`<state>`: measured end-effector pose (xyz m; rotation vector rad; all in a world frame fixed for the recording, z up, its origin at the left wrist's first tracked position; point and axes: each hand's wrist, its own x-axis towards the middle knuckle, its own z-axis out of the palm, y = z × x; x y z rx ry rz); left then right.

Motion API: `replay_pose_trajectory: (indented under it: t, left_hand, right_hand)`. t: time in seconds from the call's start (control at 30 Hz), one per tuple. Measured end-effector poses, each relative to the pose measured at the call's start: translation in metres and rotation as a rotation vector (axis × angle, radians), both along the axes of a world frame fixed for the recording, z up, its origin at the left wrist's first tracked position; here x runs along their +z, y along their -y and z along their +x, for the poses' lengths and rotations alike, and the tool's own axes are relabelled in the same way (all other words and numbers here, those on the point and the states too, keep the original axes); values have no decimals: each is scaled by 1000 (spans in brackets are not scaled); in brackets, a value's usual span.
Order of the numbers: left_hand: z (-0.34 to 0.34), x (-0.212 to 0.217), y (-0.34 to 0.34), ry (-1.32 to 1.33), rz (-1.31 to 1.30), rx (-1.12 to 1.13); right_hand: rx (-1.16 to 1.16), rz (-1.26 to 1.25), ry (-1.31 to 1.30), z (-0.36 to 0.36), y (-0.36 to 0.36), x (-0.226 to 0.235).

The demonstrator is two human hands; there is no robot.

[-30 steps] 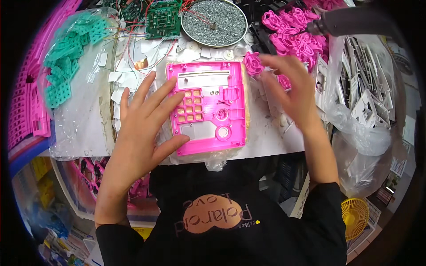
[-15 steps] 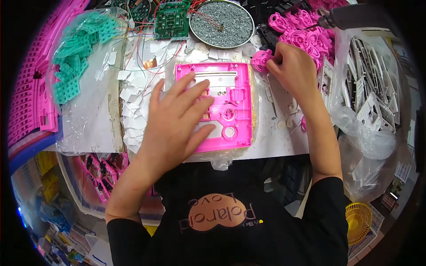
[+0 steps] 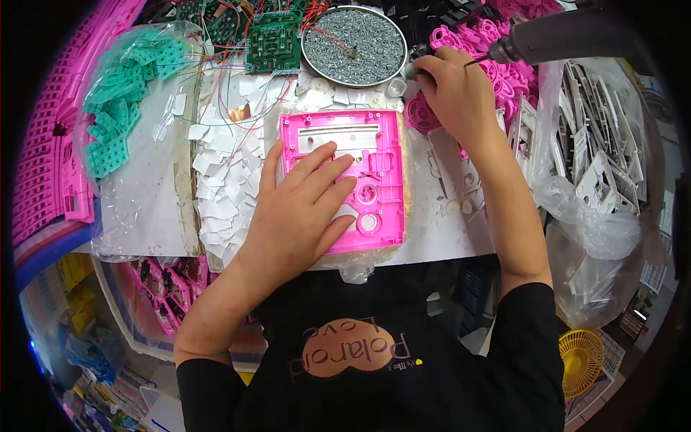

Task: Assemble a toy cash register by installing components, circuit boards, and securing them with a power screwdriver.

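Note:
A pink plastic housing, open side up, lies on a padded, plastic-wrapped block in front of me. My left hand rests on its left half, fingers spread. Beyond the housing's far right corner is my right hand, thumb and fingers pinched. A small greyish translucent piece shows at its fingertips; I cannot make out what it is. Below that hand lies a round pink part, partly hidden. More pink round parts are heaped just behind the hand.
A round tray of screws stands behind the housing, beside green circuit boards with thin wires. A dark power screwdriver hangs at upper right. White pieces and bagged teal parts lie left; bagged white panels stand right.
My right hand has moved away from me and slightly left, leaving the round pink part below it. My left hand stays on the housing, and the view has shifted slightly.

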<state>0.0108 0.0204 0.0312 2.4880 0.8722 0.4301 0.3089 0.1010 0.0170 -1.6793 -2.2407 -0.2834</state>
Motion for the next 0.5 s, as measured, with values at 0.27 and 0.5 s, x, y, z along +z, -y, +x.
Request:
replay_pose_trajectory:
  t: [0.27,0.5]
  left_hand:
    - [0,-3,1,25,2,9]
    - [0,-5,2,64,-12,9]
  right_hand:
    - [-77,-118,243,-5,-23,-8]
    - [-57,-21,301,0,-24,-11]
